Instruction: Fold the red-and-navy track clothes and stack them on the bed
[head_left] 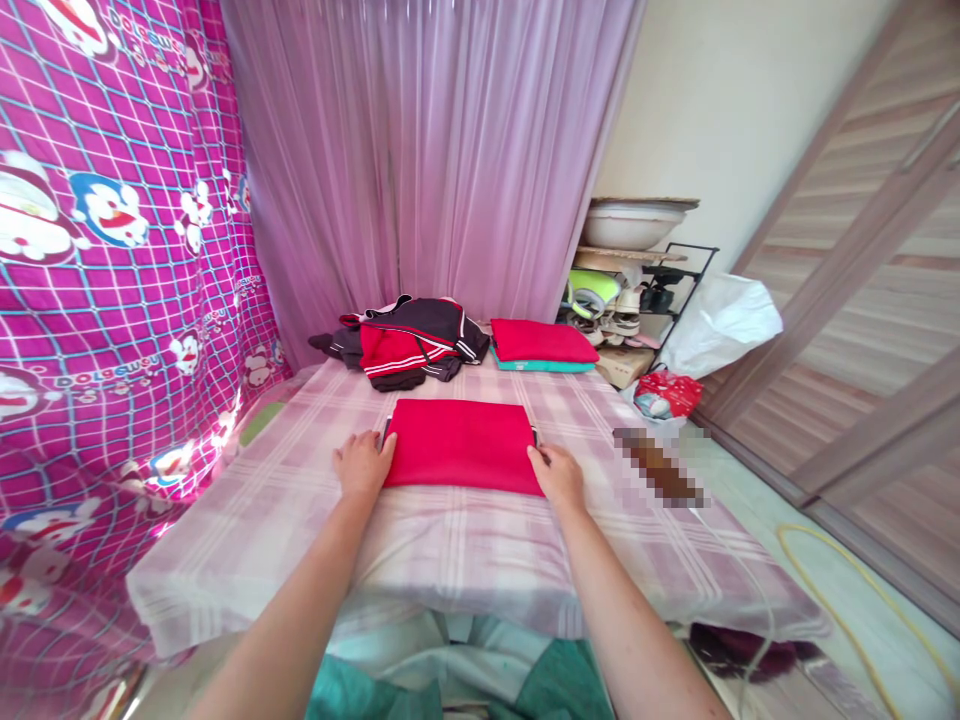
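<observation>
A folded red garment [461, 445] lies flat in a neat rectangle on the table, with dark and white trim showing at its two short sides. At its left side is my left hand [364, 465], thumb on the red cloth and fingers bent close by the edge. My right hand [556, 475] grips the opposite side, its thumb on top and its fingers curled at the dark trim. Behind it, a loose heap of black and red clothes [420, 335] with white stripes sits at the far left. Another folded red piece [540, 340] rests on a folded teal one [546, 367] at the far right.
A checked pale cloth [465, 550] covers the table. A blurred brown object [660, 467] lies by the right edge, with a white cord [739, 565] running off it. Beyond stand a shoe rack [690, 290], a white basin [636, 225] and a white bag [724, 325]. Curtains [450, 150] hang behind.
</observation>
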